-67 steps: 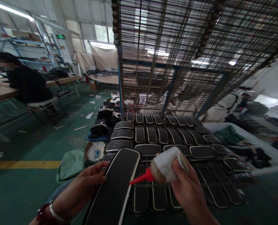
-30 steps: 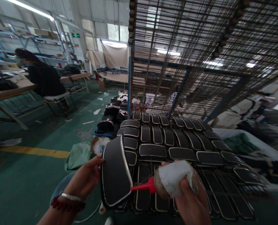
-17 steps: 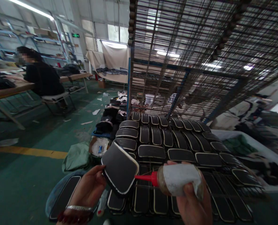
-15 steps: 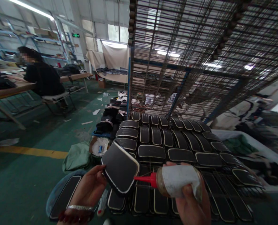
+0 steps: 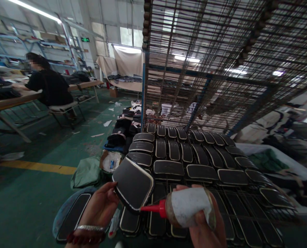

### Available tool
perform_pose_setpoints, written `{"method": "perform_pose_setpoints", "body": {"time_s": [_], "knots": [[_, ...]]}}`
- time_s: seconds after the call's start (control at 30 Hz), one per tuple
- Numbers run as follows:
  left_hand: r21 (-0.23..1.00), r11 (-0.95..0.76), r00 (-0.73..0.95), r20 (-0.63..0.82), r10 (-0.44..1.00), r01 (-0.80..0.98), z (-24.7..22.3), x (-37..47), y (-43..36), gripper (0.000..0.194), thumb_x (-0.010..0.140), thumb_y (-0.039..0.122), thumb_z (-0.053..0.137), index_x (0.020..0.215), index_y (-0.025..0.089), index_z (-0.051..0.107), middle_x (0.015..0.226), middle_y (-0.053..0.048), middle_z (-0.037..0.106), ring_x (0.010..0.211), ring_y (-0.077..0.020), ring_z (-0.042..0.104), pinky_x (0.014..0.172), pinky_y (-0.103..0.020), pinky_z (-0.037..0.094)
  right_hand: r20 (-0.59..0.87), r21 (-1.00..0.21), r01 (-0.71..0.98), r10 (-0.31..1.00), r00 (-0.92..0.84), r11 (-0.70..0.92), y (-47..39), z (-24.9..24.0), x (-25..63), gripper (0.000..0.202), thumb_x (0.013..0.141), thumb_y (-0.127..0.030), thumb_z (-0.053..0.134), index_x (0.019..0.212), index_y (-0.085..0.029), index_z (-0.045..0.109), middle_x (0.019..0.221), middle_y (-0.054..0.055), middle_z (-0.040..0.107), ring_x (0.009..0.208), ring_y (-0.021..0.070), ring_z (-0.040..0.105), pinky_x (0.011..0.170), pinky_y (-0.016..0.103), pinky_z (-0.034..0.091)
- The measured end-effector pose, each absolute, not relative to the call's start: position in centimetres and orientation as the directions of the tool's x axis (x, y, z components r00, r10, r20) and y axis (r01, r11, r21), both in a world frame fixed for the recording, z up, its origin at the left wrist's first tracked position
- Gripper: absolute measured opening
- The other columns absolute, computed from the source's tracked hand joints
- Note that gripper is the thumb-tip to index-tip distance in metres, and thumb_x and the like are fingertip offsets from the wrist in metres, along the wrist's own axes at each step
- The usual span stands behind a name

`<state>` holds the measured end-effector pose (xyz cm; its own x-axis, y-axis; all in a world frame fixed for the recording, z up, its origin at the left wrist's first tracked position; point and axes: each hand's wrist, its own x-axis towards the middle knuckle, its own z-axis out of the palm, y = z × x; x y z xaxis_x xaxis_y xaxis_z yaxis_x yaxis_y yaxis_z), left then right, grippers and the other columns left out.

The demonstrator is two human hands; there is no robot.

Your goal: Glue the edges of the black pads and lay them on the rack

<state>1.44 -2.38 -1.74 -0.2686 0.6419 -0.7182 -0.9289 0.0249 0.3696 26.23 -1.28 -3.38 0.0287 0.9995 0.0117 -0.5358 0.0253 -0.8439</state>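
Nozzle [image 5: 153,208] is apparently rounding the panel [image 5: 131,182], shifting to its lower corner, left hand [image 5: 102,204] pinching it, right hand [image 5: 207,230] gripping bottle [image 5: 188,208].

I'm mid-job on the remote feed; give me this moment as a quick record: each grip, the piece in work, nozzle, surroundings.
Left grip: holds a dark panel by its left edge
Panel rim: pale line along the visible edges
Right grip: wrapped around a white-labelled bottle
Red nozzle: tip at the panel's lower corner; contact unclear
Ahead: rows of similar panels, wire mesh rising behind
Lower left: another panel on a blue surface
Far left: seated person
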Motion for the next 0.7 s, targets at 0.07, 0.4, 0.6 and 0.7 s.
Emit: {"method": "perform_pose_setpoints", "body": {"time_s": [0.07, 0.4, 0.6, 0.7], "knots": [[0.363, 0.024, -0.266, -0.722, 0.639, -0.931, -1.7, 1.5, -2.5, 0.031, 0.088, -0.007, 0.036, 0.073, 0.016, 0.050, 0.049, 0.002, 0.061, 0.034, -0.0056, 0.057, 0.035, -0.007, 0.047, 0.034, -0.835, -0.549, 0.999, 0.040, 0.051, -0.7, -2.4, 26.5, 0.064, 0.073, -0.048, 0.084, 0.123, -0.026, 0.052, 0.116, 0.017, 0.067, 0.108, 0.0388, 0.062, 0.086, 0.053, 0.052], [0.365, -0.075, -0.324, -0.691, 0.647, -0.928, -4.1, 0.9, -2.7, 0.025, 0.087, -0.005, 0.041, 0.093, 0.011, 0.058, 0.061, 0.001, 0.065, 0.051, -0.0116, 0.068, 0.047, -0.016, 0.058, -0.184, -0.714, -0.663, 0.974, -0.130, -0.224, -0.1, -5.7, 25.4, 0.046, 0.079, -0.045, 0.081, 0.116, -0.024, 0.064, 0.112, 0.011, 0.071, 0.107, 0.0314, 0.065, 0.091, 0.049, 0.052], [0.358, -0.126, -0.352, -0.683, 0.640, -0.925, -5.1, 2.4, -2.0, 0.031, 0.089, -0.004, 0.040, 0.106, 0.013, 0.059, 0.069, -0.001, 0.070, 0.063, -0.0158, 0.074, 0.057, -0.023, 0.063, -0.338, -0.373, -0.764, 0.844, -0.416, -0.526, 0.1, -8.6, 25.1, 0.031, 0.081, -0.042, 0.080, 0.106, -0.024, 0.073, 0.114, 0.009, 0.071, 0.104, 0.0212, 0.067, 0.088, 0.033, 0.055], [0.356, -0.109, -0.337, -0.679, 0.652, -0.928, -6.0, 4.7, -1.5, 0.026, 0.089, -0.004, 0.044, 0.100, 0.015, 0.059, 0.072, -0.002, 0.072, 0.067, -0.0171, 0.075, 0.063, -0.029, 0.064, -0.383, -0.361, -0.751, 0.822, -0.422, -0.553, -1.1, -9.4, 23.8, 0.038, 0.078, -0.047, 0.082, 0.106, -0.022, 0.073, 0.115, 0.008, 0.071, 0.101, 0.0206, 0.068, 0.089, 0.032, 0.054]]}}
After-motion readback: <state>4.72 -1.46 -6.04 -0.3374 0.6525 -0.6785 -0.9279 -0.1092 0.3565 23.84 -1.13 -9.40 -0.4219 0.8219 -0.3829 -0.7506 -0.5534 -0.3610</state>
